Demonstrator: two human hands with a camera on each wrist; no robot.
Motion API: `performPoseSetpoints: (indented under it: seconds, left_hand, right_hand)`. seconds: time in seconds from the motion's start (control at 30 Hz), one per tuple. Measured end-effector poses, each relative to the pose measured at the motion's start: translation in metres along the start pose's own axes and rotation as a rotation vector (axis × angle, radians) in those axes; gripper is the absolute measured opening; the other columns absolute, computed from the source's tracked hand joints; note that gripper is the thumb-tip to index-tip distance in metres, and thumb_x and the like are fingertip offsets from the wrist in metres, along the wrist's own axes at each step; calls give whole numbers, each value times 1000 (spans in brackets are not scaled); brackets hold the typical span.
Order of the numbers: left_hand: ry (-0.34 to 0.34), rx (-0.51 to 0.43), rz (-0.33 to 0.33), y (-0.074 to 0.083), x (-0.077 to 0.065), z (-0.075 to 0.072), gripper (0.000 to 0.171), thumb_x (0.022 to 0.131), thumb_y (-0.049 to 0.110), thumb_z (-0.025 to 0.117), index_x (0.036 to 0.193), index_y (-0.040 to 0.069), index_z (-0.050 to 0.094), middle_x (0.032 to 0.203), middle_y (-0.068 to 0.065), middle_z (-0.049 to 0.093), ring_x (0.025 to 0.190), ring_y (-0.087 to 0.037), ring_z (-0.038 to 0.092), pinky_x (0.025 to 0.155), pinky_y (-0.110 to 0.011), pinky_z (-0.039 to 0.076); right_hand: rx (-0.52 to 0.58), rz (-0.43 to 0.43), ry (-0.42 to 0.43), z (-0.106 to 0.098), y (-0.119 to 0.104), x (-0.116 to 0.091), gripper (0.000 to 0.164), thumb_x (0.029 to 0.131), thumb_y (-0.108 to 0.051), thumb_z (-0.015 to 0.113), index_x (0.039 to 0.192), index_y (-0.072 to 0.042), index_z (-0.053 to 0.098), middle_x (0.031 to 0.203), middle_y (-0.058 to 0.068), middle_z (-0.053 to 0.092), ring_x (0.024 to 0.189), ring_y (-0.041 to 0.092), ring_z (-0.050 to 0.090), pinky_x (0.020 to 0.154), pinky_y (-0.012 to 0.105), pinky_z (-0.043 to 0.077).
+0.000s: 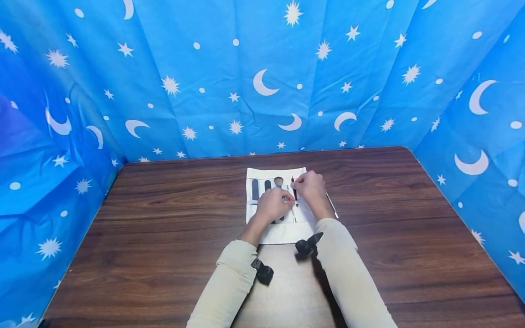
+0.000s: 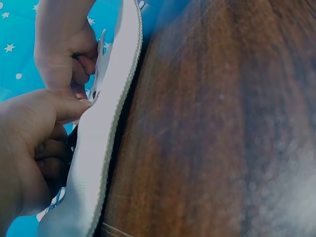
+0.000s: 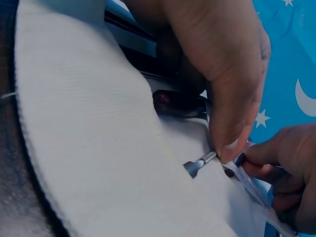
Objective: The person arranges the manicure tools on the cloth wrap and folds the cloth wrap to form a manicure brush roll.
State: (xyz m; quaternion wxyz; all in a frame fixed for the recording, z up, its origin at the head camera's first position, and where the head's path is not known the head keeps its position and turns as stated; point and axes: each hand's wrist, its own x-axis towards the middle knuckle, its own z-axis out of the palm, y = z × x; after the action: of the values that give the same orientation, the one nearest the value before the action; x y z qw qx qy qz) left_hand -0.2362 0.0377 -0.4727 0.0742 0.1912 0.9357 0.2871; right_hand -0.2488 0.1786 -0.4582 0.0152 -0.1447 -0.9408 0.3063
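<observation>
Cream sleeves (image 1: 221, 287) are reaching forward over a dark wood-grain bench (image 1: 164, 218), where a white fabric organizer (image 1: 283, 234) is lying beneath both hands. The left hand (image 1: 272, 204) is covering its middle, thumb and forefinger pinching the edge of a fabric band. The right hand (image 1: 310, 183), slightly farther out, is pinching a slim dark pencil-like tool (image 1: 295, 195) over the organizer's right part, just beyond the left fingertips, so the tool is sitting between the two hands. Beside the left fingertips, a silver tool with a flat tip (image 3: 192, 169) is poking toward the person. Farther left, a makeup brush (image 1: 279, 181) and two dark flat pieces (image 1: 255, 189) are resting in the organizer. Blue star-and-moon fabric (image 1: 213, 64) is hanging behind.
</observation>
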Motion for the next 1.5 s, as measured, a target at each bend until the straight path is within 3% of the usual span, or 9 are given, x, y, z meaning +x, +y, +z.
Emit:
performPoseSetpoints:
  seconds: [0.37,0.63,0.73,0.8,1.0,1.13,1.27,1.4,1.5]
  left_hand:
    - [4,0,-1,0,1,-1,12,94,29,71,97,24,82,73,3,75,67,-12,59,58,-25,40]
    - [12,1,4,-1,1,-1,12,94,30,71,97,24,82,75,4,75,66,-10,57,58,-25,41]
    - [12,-3,5,-2,2,0,12,94,30,72,97,24,82,77,4,76,66,-10,57,59,-25,41]
    - [12,-4,7,-2,2,0,12,93,29,72,97,23,82,76,3,76,65,-10,57,58,-25,40]
    - [10,-9,11,-2,3,2,12,93,29,72,97,23,82,76,4,76,66,-10,57,58,-24,40]
    - [11,-17,5,-2,2,4,12,93,29,72,96,23,82,73,5,74,65,-9,56,58,-24,40]
    - [7,-31,8,-2,1,4,12,94,28,71,95,23,81,60,6,63,58,-8,50,54,-24,37]
    - [13,-37,18,-2,-1,4,12,94,26,70,95,22,81,54,9,53,54,-8,46,51,-24,33]
    - [21,-39,17,-2,-2,4,12,94,27,70,95,22,81,55,11,51,54,-7,44,51,-23,32]
  right_hand:
    - [-98,-21,5,-2,-6,-14,16,92,-22,72,81,-14,80,93,9,78,88,31,70,75,43,53]
    - [-80,-52,23,-2,0,-25,12,89,-17,71,85,-12,82,91,9,79,94,33,72,84,47,55]
    - [-69,-54,26,-2,2,-28,13,89,-17,71,86,-12,82,91,9,80,99,36,73,99,49,52]
    - [-62,-44,26,-1,3,-29,12,90,-17,71,87,-12,82,93,9,80,101,36,72,100,49,52]
    - [-46,-8,13,-3,5,-32,12,90,-19,72,89,-13,82,96,10,80,95,35,72,81,46,55]
    - [-32,-51,-4,-4,10,-30,14,91,-20,71,90,-11,82,96,11,80,97,35,72,84,47,54]
    - [49,-99,8,-11,19,-27,19,93,-19,68,97,-6,81,97,13,79,98,34,72,87,45,53]
    - [139,-105,57,-25,33,-24,20,94,-18,67,102,-4,79,96,16,78,90,30,69,79,37,50]
    - [135,-103,83,-37,44,-22,21,96,-20,65,104,-5,78,97,17,77,88,32,69,78,39,51]
